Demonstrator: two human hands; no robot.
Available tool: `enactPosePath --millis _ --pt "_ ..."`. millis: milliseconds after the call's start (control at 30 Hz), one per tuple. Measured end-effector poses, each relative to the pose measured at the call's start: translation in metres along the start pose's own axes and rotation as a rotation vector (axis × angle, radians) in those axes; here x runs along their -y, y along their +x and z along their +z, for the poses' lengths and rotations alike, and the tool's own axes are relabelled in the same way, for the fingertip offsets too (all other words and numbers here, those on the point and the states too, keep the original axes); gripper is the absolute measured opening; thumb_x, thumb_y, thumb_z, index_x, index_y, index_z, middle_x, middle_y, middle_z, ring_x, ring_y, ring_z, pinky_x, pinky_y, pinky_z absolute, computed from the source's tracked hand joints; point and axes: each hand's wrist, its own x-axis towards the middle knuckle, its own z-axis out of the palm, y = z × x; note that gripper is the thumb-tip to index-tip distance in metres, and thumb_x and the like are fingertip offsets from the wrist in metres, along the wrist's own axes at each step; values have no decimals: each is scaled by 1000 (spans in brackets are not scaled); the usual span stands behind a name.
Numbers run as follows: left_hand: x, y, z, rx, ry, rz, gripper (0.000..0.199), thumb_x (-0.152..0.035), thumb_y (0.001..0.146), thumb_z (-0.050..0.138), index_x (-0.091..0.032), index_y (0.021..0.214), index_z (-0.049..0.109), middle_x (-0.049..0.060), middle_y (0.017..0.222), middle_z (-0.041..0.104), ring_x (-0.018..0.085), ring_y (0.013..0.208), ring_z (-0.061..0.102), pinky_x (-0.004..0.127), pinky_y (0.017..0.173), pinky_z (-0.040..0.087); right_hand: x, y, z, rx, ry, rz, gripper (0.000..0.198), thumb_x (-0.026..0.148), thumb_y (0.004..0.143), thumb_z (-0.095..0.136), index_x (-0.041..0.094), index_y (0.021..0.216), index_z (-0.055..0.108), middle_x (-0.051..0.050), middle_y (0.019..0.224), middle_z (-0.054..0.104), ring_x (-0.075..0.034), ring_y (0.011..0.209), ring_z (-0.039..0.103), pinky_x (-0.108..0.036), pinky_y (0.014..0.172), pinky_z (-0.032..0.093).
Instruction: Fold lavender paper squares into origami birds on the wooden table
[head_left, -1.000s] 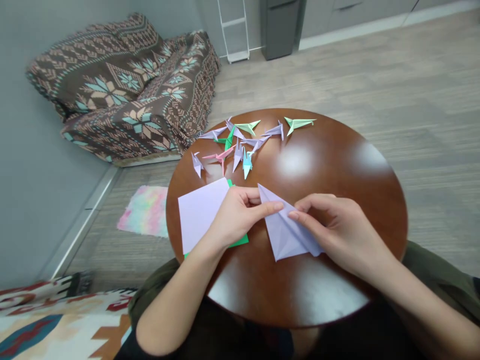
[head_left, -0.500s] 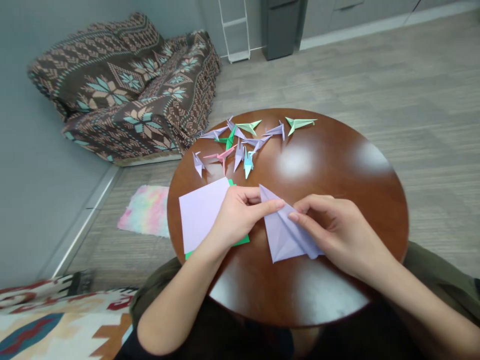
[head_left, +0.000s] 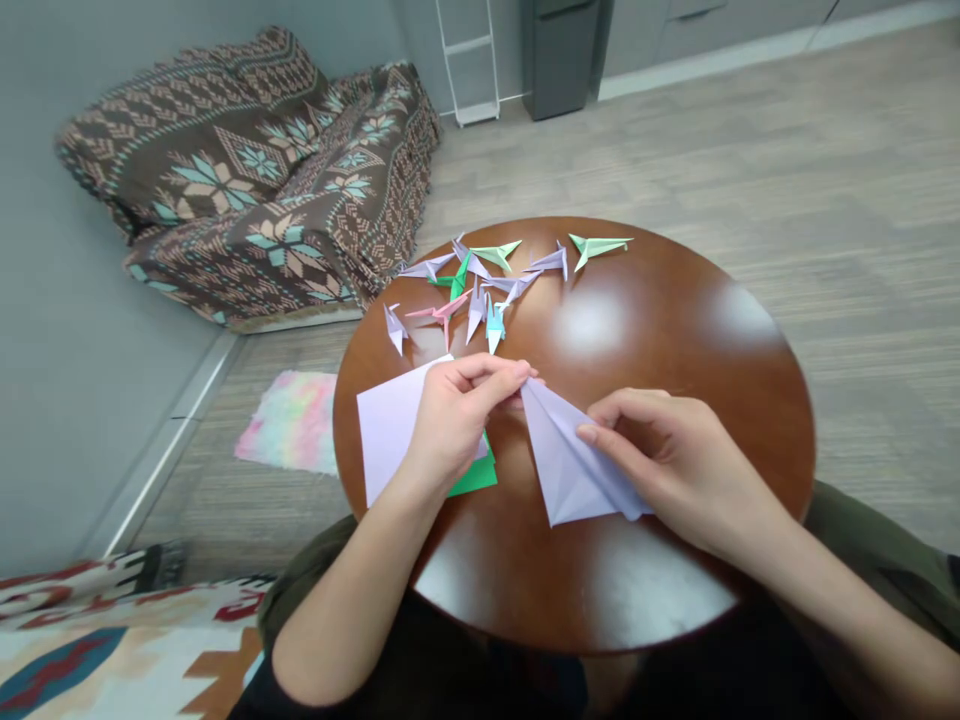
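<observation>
A partly folded sheet of lilac origami paper [head_left: 568,470] is held between my two hands, close above the near side of the round table. My left hand [head_left: 457,415] pinches its upper left corner between thumb and fingers. On the right edge, my right hand [head_left: 667,450] grips the paper, thumb on top and fingers behind. Creases run across the sheet, and its right end is hidden by my right hand. Under my left wrist lies a stack of square paper, with a lilac sheet [head_left: 390,420] on top and a green sheet [head_left: 474,480] showing below.
Several folded paper cranes stand at the far left of the brown round table [head_left: 675,330], among them a pink crane [head_left: 444,315], a blue crane [head_left: 495,325] and a light green crane [head_left: 598,248]. A patterned sofa [head_left: 285,190] stands beyond, near a pastel rug [head_left: 292,420].
My left hand has slid from the paper's upper edge to its corner, moving slightly left and up. My right hand has stayed in place on the sheet.
</observation>
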Motion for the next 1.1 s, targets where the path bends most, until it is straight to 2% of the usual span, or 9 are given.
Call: enactPosePath --millis 233,433,567,633,800,1000,1100 --pt "2 -2 -1 45 -2 36 17 -33 79 87 -18 82 81 2 77 77 11 68 67 22 68 55 0 2 0 -20 2 18 20 25 96 65 22 76 67 0 70 70 -17 64 63 -31 62 45" --pt "3 -2 0 10 17 22 21 -36 78 86 -17 82 80 3 78 78 14 69 70 25 69 57 2 0 -1 -15 20 33 20 26 95 65 22 76 67 0 70 70 -17 63 62 -30 60 45" --pt "3 -2 1 -6 20 42 20 -36 79 85 -17 81 79 2 76 76 12 67 66 24 67 54 5 -1 -4 50 169 111 22 28 96 64 21 75 68 1 67 68 -15 59 61 -27 55 44" --pt "2 -3 2 28 15 16 21 -37 79 85 -17 79 79 1 73 74 11 64 63 22 64 52 6 1 -3 90 272 168 24 30 96 65 20 75 70 0 66 68 -15 58 60 -26 52 43" --pt "-1 -10 5 272 50 -162 20 -32 74 89 -15 80 81 3 78 78 15 68 69 25 67 55 6 4 0 63 401 220 25 34 94 69 18 75 72 0 68 69 -14 61 59 -23 53 43" --pt "-3 -10 5 204 72 -163 22 -36 73 90 -17 79 81 3 78 79 15 64 68 24 59 52 7 2 0 111 407 202 24 29 95 67 17 74 72 1 68 67 -12 61 56 -22 55 42" --pt "-3 -10 4 218 65 -169 23 -37 74 89 -17 81 81 4 80 80 16 66 69 24 61 54 7 2 0 100 393 192 23 27 95 66 18 75 72 1 67 68 -12 61 57 -22 54 41"
